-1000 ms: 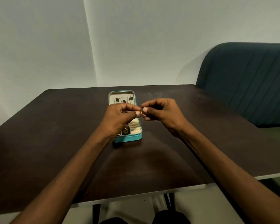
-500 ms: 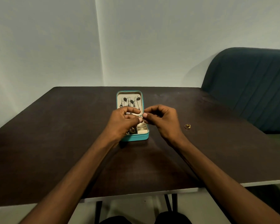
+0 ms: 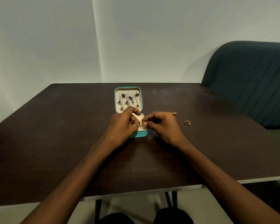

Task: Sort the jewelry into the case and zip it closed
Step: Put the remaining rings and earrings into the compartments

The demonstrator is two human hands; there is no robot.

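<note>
In the head view, the small teal zip-around jewelry case [image 3: 138, 134] lies open on the dark brown wooden table [image 3: 55, 143], its cream lid panel holding dark drop earrings [image 3: 128, 101]. The left hand [image 3: 121, 126] and the right hand [image 3: 163, 126] both pinch 1 small gold ring [image 3: 141, 122] between their fingertips just above the case's cream base tray. To do this step well, I judge the left hand should steady the ring while the right presses it squarely into a slot, since 2 more gold rings [image 3: 187, 122] wait on the table near the right hand.
</note>
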